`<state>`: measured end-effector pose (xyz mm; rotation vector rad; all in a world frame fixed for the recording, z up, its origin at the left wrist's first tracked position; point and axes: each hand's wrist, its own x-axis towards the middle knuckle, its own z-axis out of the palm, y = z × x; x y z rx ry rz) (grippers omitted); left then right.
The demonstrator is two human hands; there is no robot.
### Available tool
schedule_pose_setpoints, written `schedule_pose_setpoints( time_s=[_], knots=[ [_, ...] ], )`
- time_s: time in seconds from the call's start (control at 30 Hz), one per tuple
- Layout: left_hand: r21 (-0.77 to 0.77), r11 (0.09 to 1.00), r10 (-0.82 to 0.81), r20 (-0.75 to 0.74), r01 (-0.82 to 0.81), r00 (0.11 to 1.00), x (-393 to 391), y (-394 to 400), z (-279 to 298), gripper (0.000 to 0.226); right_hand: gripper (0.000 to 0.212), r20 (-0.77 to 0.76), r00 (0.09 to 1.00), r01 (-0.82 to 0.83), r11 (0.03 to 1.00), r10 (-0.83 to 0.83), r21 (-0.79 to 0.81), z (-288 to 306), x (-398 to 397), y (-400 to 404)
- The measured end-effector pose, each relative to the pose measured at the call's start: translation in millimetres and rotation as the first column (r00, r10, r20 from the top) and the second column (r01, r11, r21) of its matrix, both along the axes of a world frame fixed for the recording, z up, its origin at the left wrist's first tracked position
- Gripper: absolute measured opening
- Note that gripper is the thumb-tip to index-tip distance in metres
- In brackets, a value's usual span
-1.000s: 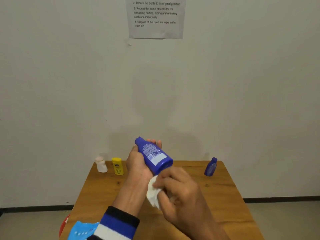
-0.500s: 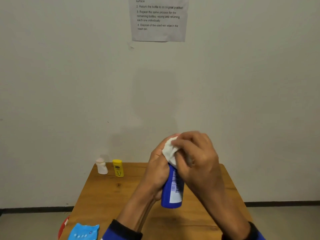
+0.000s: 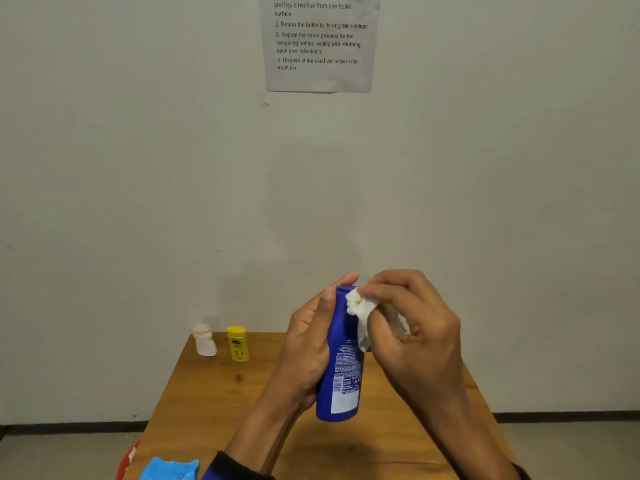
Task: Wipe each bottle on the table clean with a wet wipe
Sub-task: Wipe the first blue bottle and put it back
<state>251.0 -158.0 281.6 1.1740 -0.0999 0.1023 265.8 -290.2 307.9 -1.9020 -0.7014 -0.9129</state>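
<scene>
The left hand (image 3: 308, 344) grips the blue bottle (image 3: 341, 372) upright above the table (image 3: 214, 403), probably to steady it while the right hand (image 3: 412, 327) pinches the bunched wet wipe (image 3: 360, 308) against its top.

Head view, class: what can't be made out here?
- Blue bottle: cap hidden by left hand and wipe.
- Wipe: far end hidden inside right hand.
- Wall notice: top cut off.
- Yellow bottle: label too small.
</scene>
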Motion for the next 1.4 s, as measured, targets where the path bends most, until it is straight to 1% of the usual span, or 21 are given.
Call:
schedule_pose_setpoints(
  time_s=[0.07,0.13,0.2,0.27,0.33,0.4,0.5,0.6,0.63,0.67,0.73,0.77,0.8,0.87,0.9,0.93,1.03,1.17,1.23,1.33,1.4],
  knots=[
    [-0.030,0.999,0.026,-0.004,-0.026,1.000,1,3,-1,0.042,0.016,-0.011,1.000,-0.027,0.997,0.027,-0.068,-22,-9,5],
    [-0.055,0.995,0.079,-0.008,-0.079,0.997,4,8,-2,0.045,0.014,-0.039,0.994,-0.109,0.980,0.104,-0.167,-43,-21,8],
    [-0.065,0.992,0.104,-0.027,-0.105,0.994,4,13,-3,0.048,0.017,-0.084,0.983,-0.176,0.966,0.163,-0.187,-50,-21,4],
    [-0.076,0.996,0.051,-0.034,-0.053,0.998,4,12,-6,0.060,0.015,-0.088,0.989,-0.133,0.982,0.122,-0.136,-44,-12,-3],
    [-0.057,0.998,-0.032,-0.022,0.031,0.999,4,8,-10,0.078,0.015,-0.065,0.997,-0.039,0.996,0.033,-0.078,-30,-4,-7],
    [-0.038,0.998,-0.054,0.002,0.054,0.999,5,2,-12,0.086,0.016,-0.031,0.999,0.017,0.999,-0.019,-0.046,-20,-3,-5],
    [-0.024,1.000,0.006,0.049,-0.004,0.999,8,2,-11,0.084,0.018,-0.050,0.998,-0.040,0.995,0.035,-0.087,-26,-11,-2],
    [0.052,0.995,0.076,0.120,-0.083,0.990,9,16,-9,0.071,0.032,-0.173,0.981,-0.120,0.973,0.086,-0.196,-35,-9,-13],
    [0.127,0.986,0.091,0.154,-0.111,0.984,9,20,-9,0.061,0.035,-0.200,0.977,-0.110,0.980,0.075,-0.168,-33,-5,-19],
    [0.219,0.965,0.103,0.189,-0.144,0.977,9,23,-10,0.050,0.037,-0.214,0.975,-0.081,0.992,0.059,-0.099,-28,-1,-26],
    [0.372,0.906,0.112,0.245,-0.201,0.963,10,23,-14,0.039,0.038,-0.201,0.979,-0.031,0.999,0.035,0.027,-11,4,-34],
    [0.416,0.882,0.119,0.255,-0.220,0.960,11,20,-15,0.038,0.035,-0.176,0.983,-0.047,0.999,0.051,0.027,-3,5,-35],
    [0.439,0.867,0.124,0.264,-0.234,0.956,11,17,-17,0.037,0.030,-0.156,0.983,-0.098,0.995,0.095,-0.012,2,4,-32],
    [0.454,0.857,0.117,0.289,-0.244,0.950,10,12,-21,0.035,0.021,-0.161,0.972,-0.198,0.968,0.173,-0.156,3,4,-23],
    [0.463,0.853,0.112,0.290,-0.241,0.950,10,11,-23,0.034,0.019,-0.176,0.970,-0.206,0.953,0.168,-0.224,0,8,-19],
    [0.473,0.849,0.110,0.281,-0.237,0.953,9,10,-24,0.033,0.020,-0.195,0.970,-0.195,0.949,0.148,-0.249,-4,15,-18],
    [0.491,0.839,0.127,0.247,-0.237,0.961,7,10,-27,0.034,0.022,-0.242,0.966,-0.151,0.960,0.092,-0.237,-8,22,-19],
    [0.471,0.844,0.143,0.261,-0.256,0.955,6,11,-26,0.036,0.014,-0.182,0.979,-0.148,0.925,0.087,-0.351,-8,0,-15],
    [0.488,0.834,0.143,0.258,-0.257,0.955,4,9,-26,0.040,0.013,-0.217,0.972,-0.162,0.925,0.089,-0.345,-9,10,-17],
    [0.481,0.836,0.175,0.220,-0.263,0.960,-1,5,-23,0.047,0.017,-0.245,0.967,-0.045,0.910,-0.063,-0.411,-18,39,-24],
    [0.470,0.838,0.185,0.231,-0.276,0.955,-4,4,-17,0.052,0.023,-0.344,0.931,0.008,0.949,-0.122,-0.315,-26,45,-33]
  ],
)
